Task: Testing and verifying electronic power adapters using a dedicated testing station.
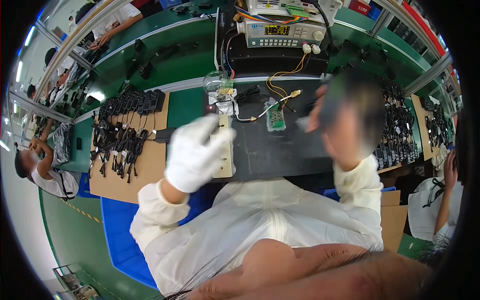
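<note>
power strip (226,155), cream-coloured, is lying lengthwise on the black mat (290,150) at the middle of the desk (187,107), its far end under a clear bulb (216,81). left hand (195,152), white-gloved, is hovering over the strip's near half; blurred by motion, so cannot tell whether its grip is together or apart. right hand (345,122) is lifting a dark adapter (352,97), fingers clamped around it, also blurred. judgement: steadying the strip flat with the left while lining the adapter's prongs square to a socket is mattering most here. bundled adapters (120,135) are waiting on cardboard to the left.
</note>
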`<state>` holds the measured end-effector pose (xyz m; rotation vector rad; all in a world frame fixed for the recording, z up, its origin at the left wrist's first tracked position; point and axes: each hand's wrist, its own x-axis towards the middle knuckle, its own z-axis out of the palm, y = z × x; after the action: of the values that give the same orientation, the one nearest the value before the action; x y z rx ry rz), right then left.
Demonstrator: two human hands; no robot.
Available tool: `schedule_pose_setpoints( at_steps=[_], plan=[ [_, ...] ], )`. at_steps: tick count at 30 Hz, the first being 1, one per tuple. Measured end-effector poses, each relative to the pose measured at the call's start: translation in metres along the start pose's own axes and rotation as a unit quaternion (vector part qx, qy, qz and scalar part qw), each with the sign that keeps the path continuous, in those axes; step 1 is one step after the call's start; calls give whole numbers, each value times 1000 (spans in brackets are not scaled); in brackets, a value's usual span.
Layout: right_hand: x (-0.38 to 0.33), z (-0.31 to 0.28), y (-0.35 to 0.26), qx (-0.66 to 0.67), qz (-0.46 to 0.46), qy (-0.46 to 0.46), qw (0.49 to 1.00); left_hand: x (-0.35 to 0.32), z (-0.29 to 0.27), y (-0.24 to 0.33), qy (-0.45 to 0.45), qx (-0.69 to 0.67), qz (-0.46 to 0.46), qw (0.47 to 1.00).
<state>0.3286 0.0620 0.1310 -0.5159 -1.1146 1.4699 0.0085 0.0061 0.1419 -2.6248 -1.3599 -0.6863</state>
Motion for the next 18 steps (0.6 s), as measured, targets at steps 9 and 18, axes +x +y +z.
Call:
schedule_pose_setpoints(
  at_steps=[9,18],
  plan=[
    [238,-281,-55,-671,9,271,690,-91,39,-123,-136,72,-364,919],
    [257,-305,38,-844,109,121,511,-112,30,-138,80,-248,-310,914]
  ],
)
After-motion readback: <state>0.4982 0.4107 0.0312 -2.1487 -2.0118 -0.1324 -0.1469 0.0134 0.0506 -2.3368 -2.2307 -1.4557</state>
